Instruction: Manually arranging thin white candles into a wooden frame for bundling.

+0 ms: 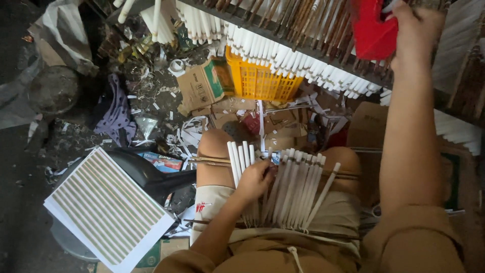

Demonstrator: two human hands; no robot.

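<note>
- White paper tubes point(293, 187) lie across the person's lap in a row, long axes running from the knees back toward the waist, fanned slightly.
- Left hand point(256, 179) rests on the row's left part, fingers curled over a few tubes, pressing or gripping them; tubes extend up past the fingertips.
- Right hand point(415, 30) is raised far up and to the right, well apart from the lap, closed on a red object point(373, 30) at the rack of tubes point(283, 55).
- Left hand is the nearer one to the lap tubes.
- Yellow crate point(260, 81) sits beyond the knees on the floor; striped sheet stack point(108, 207) lies left of the lap.
</note>
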